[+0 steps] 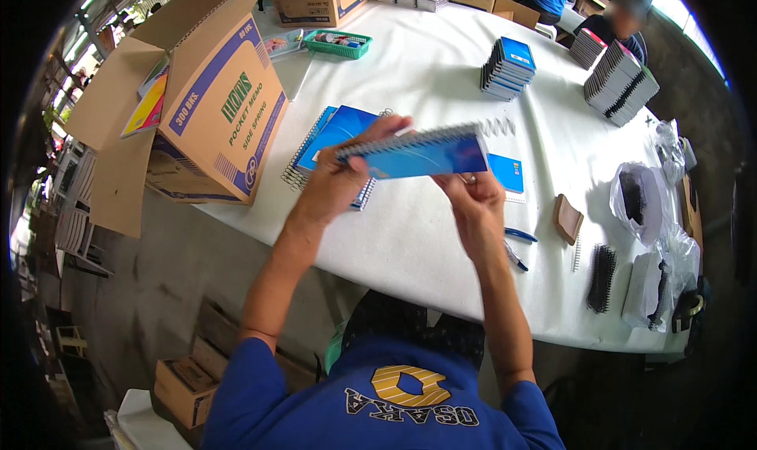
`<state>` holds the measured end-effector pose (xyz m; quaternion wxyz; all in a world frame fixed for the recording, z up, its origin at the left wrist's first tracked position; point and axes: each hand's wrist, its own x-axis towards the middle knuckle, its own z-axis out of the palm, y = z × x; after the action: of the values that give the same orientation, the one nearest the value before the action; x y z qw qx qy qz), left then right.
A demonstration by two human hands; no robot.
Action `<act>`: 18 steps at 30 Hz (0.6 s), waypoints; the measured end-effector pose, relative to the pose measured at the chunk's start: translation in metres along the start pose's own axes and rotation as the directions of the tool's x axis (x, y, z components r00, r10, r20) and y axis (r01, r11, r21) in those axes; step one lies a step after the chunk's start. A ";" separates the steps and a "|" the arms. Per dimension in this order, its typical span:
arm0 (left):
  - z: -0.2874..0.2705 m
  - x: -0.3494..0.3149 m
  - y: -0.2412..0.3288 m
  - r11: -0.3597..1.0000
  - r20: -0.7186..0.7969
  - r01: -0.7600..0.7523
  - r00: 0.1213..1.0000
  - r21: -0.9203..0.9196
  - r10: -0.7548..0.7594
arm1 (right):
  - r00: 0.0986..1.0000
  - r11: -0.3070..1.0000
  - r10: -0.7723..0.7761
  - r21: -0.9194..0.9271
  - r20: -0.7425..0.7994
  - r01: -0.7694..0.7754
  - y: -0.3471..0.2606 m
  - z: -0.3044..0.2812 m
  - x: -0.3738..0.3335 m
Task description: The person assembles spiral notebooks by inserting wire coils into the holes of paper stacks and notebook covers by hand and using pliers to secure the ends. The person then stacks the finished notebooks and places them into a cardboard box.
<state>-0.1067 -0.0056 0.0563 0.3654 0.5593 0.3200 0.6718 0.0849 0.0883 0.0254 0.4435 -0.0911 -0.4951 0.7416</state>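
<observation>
A blue spiral notebook (441, 157) is held up over the white table between both hands, its coil edge upward. The silver wire coil runs out past the notebook's right end. My left hand (337, 175) grips the left end, thumb in front and fingers behind. My right hand (473, 197) pinches the lower right corner; part of its fingers is hidden behind the cover. Behind my left hand lies a pile of blue spiral notebooks (347, 126). Another blue notebook (507, 172) lies flat just beyond my right hand.
An open cardboard box (229, 111) stands at left, beside a green basket (339, 43). Notebook stacks (509, 70) (620, 83) rise at the far right. Pens (516, 254), a brown block (567, 219), black coils (602, 278) and plastic bags (640, 205) lie at right. People sit beyond.
</observation>
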 end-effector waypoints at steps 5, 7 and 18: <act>-0.061 0.032 0.034 0.966 -0.350 0.119 0.936 0.230 -0.032 | 0.756 0.546 -0.594 -0.553 0.274 0.630 0.003 0.067 0.058; -0.114 0.025 0.022 0.963 -0.535 0.261 0.825 0.074 -0.182 | 0.695 0.197 -0.476 -0.705 0.538 0.681 0.024 0.069 0.063; -0.118 0.032 -0.003 0.731 -0.220 0.627 0.779 0.270 -0.587 | 0.954 0.461 -0.273 -0.854 0.122 0.241 0.083 0.052 0.048</act>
<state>-0.2264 0.0210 0.0501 0.4465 0.4352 0.6134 0.4846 -0.0199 0.0805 -0.0023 0.4531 -0.2359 -0.7981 0.3196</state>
